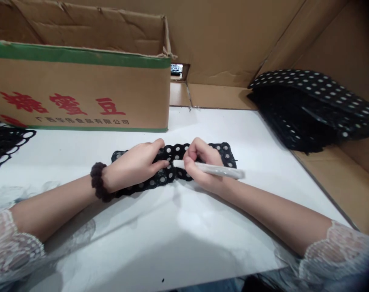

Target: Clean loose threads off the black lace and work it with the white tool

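Observation:
A black strip of fabric with rows of pale dots and scalloped edges [227, 150] lies flat on the white table in front of me. My left hand [135, 164] rests over its left part and holds it down, thumb and index finger pointing toward the middle; the other fingers are mostly hidden. A slim white pen-shaped tool [214, 169] is gripped in my right hand [202, 160], its tip close to the strip's middle and its back end pointing right. Whether the tip touches the fabric I cannot tell.
On the back left stands an open cardboard box [81, 85] with green bands and red lettering. A stack of black dotted fabric [312, 109] lies at the right against a cardboard wall [220, 36]. More black ringed fabric [8, 142] is at the left edge of the white table [160, 239].

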{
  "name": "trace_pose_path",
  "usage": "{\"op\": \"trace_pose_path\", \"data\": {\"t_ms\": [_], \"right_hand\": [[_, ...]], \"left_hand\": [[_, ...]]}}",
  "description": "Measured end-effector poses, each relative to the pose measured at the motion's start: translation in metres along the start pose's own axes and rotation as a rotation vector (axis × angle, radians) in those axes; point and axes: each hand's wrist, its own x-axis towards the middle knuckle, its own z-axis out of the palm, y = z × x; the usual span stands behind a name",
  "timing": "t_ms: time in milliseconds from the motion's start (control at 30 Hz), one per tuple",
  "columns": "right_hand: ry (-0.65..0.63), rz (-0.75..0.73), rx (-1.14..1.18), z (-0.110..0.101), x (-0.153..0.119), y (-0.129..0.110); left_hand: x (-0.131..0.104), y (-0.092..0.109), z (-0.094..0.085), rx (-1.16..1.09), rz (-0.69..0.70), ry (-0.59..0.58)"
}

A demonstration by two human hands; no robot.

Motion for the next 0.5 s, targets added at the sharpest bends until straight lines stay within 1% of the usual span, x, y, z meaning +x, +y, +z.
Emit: {"op": "trace_pose_path", "data": {"t_ms": [67,167,233,367,500], "right_hand": [[-0.081,0.1,0.107,0.002,0.001,0.005],[-0.079,0.161,0.151,0.004,0.005,0.011],[-0.081,0.162,0.155,0.003,0.006,0.012],[-0.107,0.139,0.144,0.003,0.005,0.01],[-0.125,0.103,0.096,0.005,0.004,0.01]], "left_hand": [[0.002,-0.004,-0.006,0.003,0.01,-0.054],[0.006,-0.01,-0.017,-0.051,0.033,-0.17],[0.009,-0.012,-0.023,-0.071,0.035,-0.224],[0.011,-0.01,-0.025,-0.061,0.022,-0.248],[0.011,-0.008,-0.025,-0.13,0.015,-0.377]]}}
